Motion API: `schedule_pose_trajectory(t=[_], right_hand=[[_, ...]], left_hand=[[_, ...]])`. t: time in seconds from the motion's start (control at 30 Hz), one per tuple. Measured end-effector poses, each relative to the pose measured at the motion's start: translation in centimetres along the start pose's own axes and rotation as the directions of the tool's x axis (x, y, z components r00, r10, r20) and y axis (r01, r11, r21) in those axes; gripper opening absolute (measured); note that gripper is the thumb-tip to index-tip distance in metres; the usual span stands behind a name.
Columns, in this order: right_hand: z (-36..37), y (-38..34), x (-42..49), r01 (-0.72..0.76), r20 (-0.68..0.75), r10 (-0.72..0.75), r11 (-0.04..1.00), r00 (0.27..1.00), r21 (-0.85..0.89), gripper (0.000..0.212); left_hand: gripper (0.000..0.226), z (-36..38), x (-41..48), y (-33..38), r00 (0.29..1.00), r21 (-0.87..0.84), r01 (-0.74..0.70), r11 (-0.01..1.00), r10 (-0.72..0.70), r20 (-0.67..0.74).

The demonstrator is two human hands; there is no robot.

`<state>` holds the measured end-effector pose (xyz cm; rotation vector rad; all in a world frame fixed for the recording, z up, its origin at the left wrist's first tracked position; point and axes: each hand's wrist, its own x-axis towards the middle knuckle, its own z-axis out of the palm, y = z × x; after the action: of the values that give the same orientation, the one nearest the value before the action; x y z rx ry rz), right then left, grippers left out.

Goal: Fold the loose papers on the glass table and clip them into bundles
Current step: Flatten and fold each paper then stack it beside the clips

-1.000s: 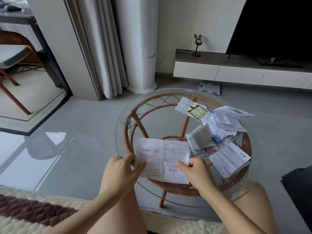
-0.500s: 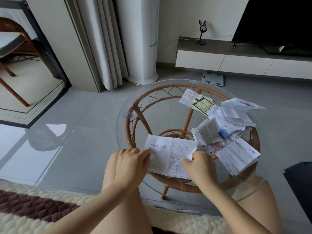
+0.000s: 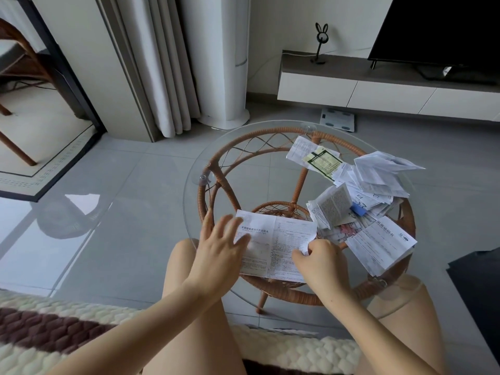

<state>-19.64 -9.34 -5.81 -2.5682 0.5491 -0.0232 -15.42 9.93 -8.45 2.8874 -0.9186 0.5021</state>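
Observation:
A printed white sheet [image 3: 273, 244] with a centre crease lies flat on the round glass table [image 3: 200, 169], near its front edge. My left hand [image 3: 219, 247] rests on the sheet's left part with fingers spread and straight. My right hand [image 3: 319, 258] pinches the sheet's right edge with curled fingers. A heap of loose folded papers [image 3: 370, 190] covers the table's right half. A small blue clip [image 3: 358, 211] lies among them. A larger folded leaflet [image 3: 381, 244] sits at the front right.
The glass top sits on a rattan frame [image 3: 216, 169]. My bare knees are under the table's front edge, above a cream and brown blanket [image 3: 54, 334]. A TV cabinet [image 3: 351, 87], a tower fan [image 3: 224, 63] and a floor scale [image 3: 336, 120] stand beyond.
My left hand has slid onto the sheet and spread its fingers flat. My right hand has shifted to the sheet's right edge and curled on it. The camera tilted down a little.

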Motion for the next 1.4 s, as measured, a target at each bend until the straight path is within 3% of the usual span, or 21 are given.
schedule_pose_trajectory(t=[0.1,0.17,0.3,0.4,0.53,0.73,1.07,1.13,1.23,1.3,1.4], right_hand=[[-0.1,0.1,0.3,-0.029,0.025,0.027,0.996,0.999,0.085,0.022],[-0.3,0.1,0.5,-0.095,0.03,0.091,0.983,0.995,0.159,0.024],[-0.2,0.0,0.5,-0.08,-0.031,0.086,0.983,0.996,0.164,0.037],[0.1,0.0,0.1,-0.032,-0.085,0.042,0.993,0.995,0.115,0.04],[0.5,-0.1,-0.2,-0.014,-0.099,0.023,0.996,0.995,0.085,0.03],[0.3,0.1,0.0,-0.025,-0.051,0.028,0.997,0.998,0.072,0.035],[0.1,0.0,-0.3,0.044,-0.035,-0.044,0.999,0.998,-0.004,0.034],[-0.1,-0.7,-0.8,0.12,-0.072,-0.136,0.973,0.988,-0.195,0.04],[0.6,-1.6,-2.3,0.266,-0.169,-0.361,0.87,0.917,-0.415,0.043],[2.1,-1.4,-2.8,0.375,-0.089,-0.448,0.828,0.89,-0.417,0.039],[3.5,-0.1,-3.0,0.409,0.019,-0.433,0.833,0.901,-0.373,0.045]], left_hand=[[0.058,0.4,1.4,0.6,0.942,-0.2,-0.187,0.962,0.233,0.24],[0.064,0.9,1.9,0.7,0.897,-0.333,-0.109,0.936,0.237,0.374],[0.045,1.6,1.5,0.8,0.947,-0.489,-0.031,0.872,0.181,0.264],[0.048,2.1,0.9,1.0,0.97,-0.388,-0.096,0.917,0.174,0.172],[0.053,2.7,0.3,1.0,0.962,-0.289,-0.119,0.95,0.182,0.202],[0.056,2.7,0.3,0.9,0.948,-0.288,-0.113,0.951,0.19,0.255],[0.052,2.7,0.2,1.0,0.96,-0.291,-0.119,0.949,0.185,0.212],[0.051,2.7,0.2,1.0,0.961,-0.286,-0.126,0.95,0.188,0.202],[0.05,2.8,0.2,1.0,0.961,-0.281,-0.135,0.95,0.195,0.199],[0.052,2.8,0.2,0.9,0.959,-0.278,-0.147,0.949,0.206,0.195],[0.053,2.8,0.2,0.7,0.957,-0.274,-0.148,0.95,0.207,0.202]])
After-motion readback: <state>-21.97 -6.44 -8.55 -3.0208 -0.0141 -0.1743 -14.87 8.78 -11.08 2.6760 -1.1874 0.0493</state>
